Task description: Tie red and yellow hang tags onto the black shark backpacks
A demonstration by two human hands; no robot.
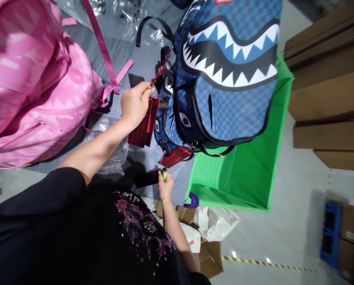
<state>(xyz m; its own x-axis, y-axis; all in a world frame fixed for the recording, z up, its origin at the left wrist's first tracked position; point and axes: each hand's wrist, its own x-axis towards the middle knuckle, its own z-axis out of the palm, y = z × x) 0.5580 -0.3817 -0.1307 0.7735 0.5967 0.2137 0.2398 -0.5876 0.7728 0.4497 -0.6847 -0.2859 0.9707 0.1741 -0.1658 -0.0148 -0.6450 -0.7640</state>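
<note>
Backpack (pixel 230 111) partly hiding green bin (pixel 233 182), hands (pixel 135 105) pinching red cord (pixel 161 71), capped tube (pixel 164 174)

I see a grey-covered table (pixel 123 51) with a pink backpack (pixel 40 79) on the left of my view, clear plastic wrap (pixel 114 162) crumpled just beside it and more plastic sheeting (pixel 117 14) above. A blue checkered backpack (pixel 236 118) overhangs a green bin (pixel 233 194); I can't tell how much the table bears.
</note>
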